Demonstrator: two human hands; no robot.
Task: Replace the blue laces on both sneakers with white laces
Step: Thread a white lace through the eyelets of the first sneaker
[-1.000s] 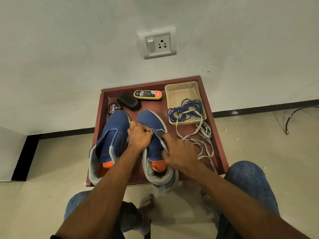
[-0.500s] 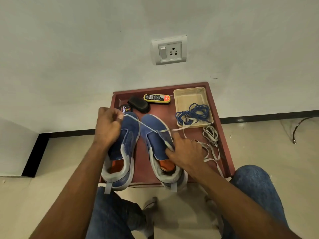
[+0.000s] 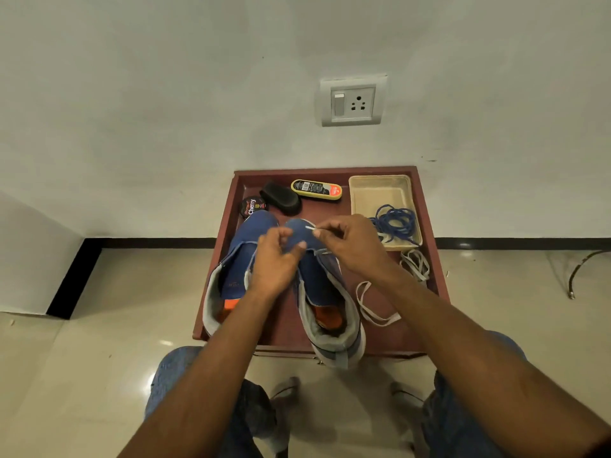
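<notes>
"Cherry" lettering on round polish tin (image 3: 253, 207) behind blue sneakers (image 3: 243, 256)

sneakers (image 3: 238, 259) 2 (blue) | hands (image 3: 274, 259) 2 | trays (image 3: 334, 171) 2

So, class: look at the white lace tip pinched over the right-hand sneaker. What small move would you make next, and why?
Probably feed the white lace tip down into an eyelet of the right-hand sneaker. The right hand pinches the tip just above the toe end, the left hand rests on the shoe, and the blue laces already lie in the beige tray.
</notes>
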